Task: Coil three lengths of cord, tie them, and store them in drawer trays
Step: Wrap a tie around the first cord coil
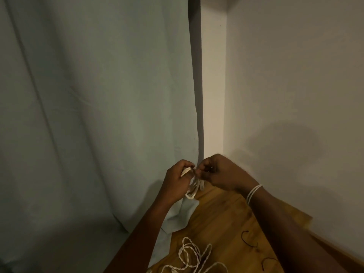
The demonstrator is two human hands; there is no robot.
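A small coil of cream twisted cord [192, 189] hangs in the air above the far end of the wooden table [222, 219]. My left hand [177, 181] grips the coil's upper part. My right hand [218, 173] pinches a strand at the coil's top, close against the left fingers. A short cord end dangles below my right fingers. Loose cream cord [194, 257] lies in tangled loops on the table near the bottom edge. A few turns of white cord circle my right wrist [254, 193].
A pale green curtain [98, 115] hangs at the left, its lower corner draped on the table. White walls meet in a corner behind the hands. Thin dark curved marks or wires [250, 239] lie on the table at the right.
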